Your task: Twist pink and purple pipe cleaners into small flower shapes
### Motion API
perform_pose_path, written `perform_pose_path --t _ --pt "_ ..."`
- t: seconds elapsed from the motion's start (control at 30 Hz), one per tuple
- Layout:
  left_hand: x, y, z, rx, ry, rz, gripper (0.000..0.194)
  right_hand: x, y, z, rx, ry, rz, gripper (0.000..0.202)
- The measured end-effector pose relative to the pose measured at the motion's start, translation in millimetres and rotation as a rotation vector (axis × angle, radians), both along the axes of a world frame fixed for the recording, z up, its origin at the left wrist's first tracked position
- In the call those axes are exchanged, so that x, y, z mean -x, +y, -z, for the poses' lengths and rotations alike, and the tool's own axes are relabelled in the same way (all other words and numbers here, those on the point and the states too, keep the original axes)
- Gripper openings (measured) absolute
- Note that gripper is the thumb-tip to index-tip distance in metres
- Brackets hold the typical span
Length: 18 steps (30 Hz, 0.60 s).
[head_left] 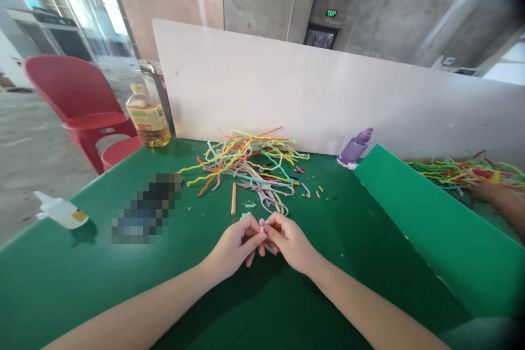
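Note:
My left hand (241,240) and my right hand (289,240) meet over the green table, fingertips pinched on a small pink-purple piece of pipe cleaner (262,224) bent into loops. Part of it is hidden by my fingers. Just beyond my hands lie scissors (268,199) with pale handles, partly under the strands. A small mint-green curled piece (246,215) lies close to my left fingers. Behind the scissors spreads a loose heap of coloured pipe cleaners (250,156). A thin wooden stick (233,198) rests left of the scissors.
To the left are a white glue bottle (65,213), a blurred dark object (147,208) and an oil bottle (147,117). A purple bottle (355,147) stands by the white partition (262,82). A green divider (443,229) slants at right, with another person's hand (488,192) beyond it.

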<state>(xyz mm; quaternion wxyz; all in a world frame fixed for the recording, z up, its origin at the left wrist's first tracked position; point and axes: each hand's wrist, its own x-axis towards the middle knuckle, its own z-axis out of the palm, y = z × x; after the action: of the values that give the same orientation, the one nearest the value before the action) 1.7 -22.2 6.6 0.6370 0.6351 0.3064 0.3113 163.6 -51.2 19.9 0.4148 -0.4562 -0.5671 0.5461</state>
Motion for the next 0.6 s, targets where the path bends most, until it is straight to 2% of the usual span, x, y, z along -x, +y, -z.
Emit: perform_pose_path --t 0.17,0.33,0.6 --pt "0.1 -0.2 -3.5 -0.033 0.007 -0.054 0.019 0.4 0.1 -3.3 0.02 0.017 0.052 0.029" --pt "0.5 -0.7 -5.7 -0.063 0.04 -0.069 0.019 -0.7 1.5 -3.6 0.025 0.027 0.036 0.029" --pt "0.6 0.9 -0.1 -0.032 -0.004 -0.064 0.02 -0.5 2.7 -2.4 0.113 0.112 0.01 0.028"
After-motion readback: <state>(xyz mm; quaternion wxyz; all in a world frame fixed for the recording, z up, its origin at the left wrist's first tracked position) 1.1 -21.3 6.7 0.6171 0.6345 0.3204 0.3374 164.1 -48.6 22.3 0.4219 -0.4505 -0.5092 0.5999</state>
